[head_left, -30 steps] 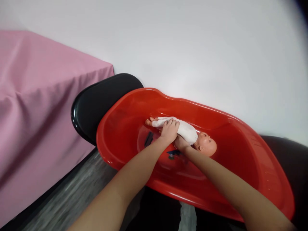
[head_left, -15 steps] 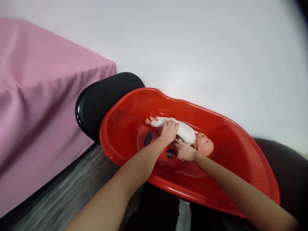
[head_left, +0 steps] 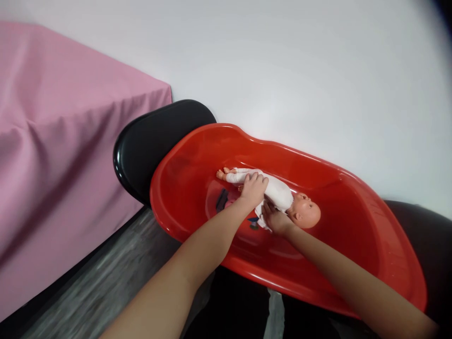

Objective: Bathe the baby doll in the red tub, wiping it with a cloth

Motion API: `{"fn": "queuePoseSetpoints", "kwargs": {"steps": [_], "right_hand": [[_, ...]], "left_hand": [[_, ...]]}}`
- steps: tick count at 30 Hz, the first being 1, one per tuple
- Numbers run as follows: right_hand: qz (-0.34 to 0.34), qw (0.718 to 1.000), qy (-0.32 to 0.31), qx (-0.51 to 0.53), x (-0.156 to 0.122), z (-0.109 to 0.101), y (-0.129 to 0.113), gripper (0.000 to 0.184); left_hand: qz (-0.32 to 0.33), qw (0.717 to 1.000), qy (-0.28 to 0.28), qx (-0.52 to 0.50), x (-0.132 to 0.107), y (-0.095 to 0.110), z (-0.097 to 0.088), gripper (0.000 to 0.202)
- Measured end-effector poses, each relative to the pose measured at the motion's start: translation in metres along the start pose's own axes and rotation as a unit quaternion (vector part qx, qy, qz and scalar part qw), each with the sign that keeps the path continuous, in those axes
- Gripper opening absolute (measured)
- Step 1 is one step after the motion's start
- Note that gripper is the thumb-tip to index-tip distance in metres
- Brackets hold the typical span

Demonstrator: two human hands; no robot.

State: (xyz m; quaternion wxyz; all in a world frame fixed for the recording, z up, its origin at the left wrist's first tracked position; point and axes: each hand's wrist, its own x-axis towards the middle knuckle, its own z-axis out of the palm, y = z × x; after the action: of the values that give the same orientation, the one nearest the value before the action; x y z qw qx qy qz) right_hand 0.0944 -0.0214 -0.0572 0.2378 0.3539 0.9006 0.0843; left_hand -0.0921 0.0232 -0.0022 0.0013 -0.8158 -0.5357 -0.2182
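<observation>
A baby doll (head_left: 278, 194) in a white bodysuit lies on its side in a red baby bathtub (head_left: 339, 245), bare feet to the left and bald head to the right. My left hand (head_left: 254, 188) is curled over the doll's waist. Close to its chest, my right hand (head_left: 277, 217) has its fingers bent at the white cloth (head_left: 261, 217) of the outfit, which hangs loose beside them. The doll's near arm is mostly hidden behind my hands.
A printed picture (head_left: 222, 200) shows on the tub floor. Black rounded seats flank the tub, one at left (head_left: 151, 141) and one at right (head_left: 423, 235). A pink cloth (head_left: 88, 132) drapes a surface at far left. Behind stands a white wall (head_left: 282, 61).
My right hand has turned and drawn white cloth out at the doll's chest, so more of it shows. My left hand stays on the waist. The view has shifted slightly.
</observation>
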Motion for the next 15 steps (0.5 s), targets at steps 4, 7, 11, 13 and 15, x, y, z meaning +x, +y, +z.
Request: {"fn": "queuePoseSetpoints", "kwargs": {"steps": [4, 7, 11, 13, 15], "right_hand": [[-0.009, 0.999, -0.012, -0.038, -0.033, -0.005, 0.005, 0.058], [-0.019, 0.998, -0.010, -0.066, -0.041, -0.020, 0.006, 0.058], [-0.098, 0.992, -0.013, -0.080, -0.021, -0.050, -0.006, 0.046], [-0.108, 0.994, 0.003, -0.029, -0.007, -0.060, -0.018, 0.041], [-0.082, 0.995, 0.035, 0.037, 0.004, -0.061, -0.033, 0.044]], "left_hand": [[0.003, 1.000, 0.003, 0.002, 0.000, 0.000, 0.000, 0.025], [0.001, 1.000, 0.001, 0.006, 0.000, 0.001, 0.000, 0.026], [-0.002, 1.000, 0.005, 0.005, 0.001, 0.003, 0.002, 0.028], [-0.009, 1.000, 0.004, -0.002, 0.002, 0.004, 0.002, 0.027], [-0.013, 1.000, -0.004, -0.008, 0.002, 0.005, 0.001, 0.026]]}}
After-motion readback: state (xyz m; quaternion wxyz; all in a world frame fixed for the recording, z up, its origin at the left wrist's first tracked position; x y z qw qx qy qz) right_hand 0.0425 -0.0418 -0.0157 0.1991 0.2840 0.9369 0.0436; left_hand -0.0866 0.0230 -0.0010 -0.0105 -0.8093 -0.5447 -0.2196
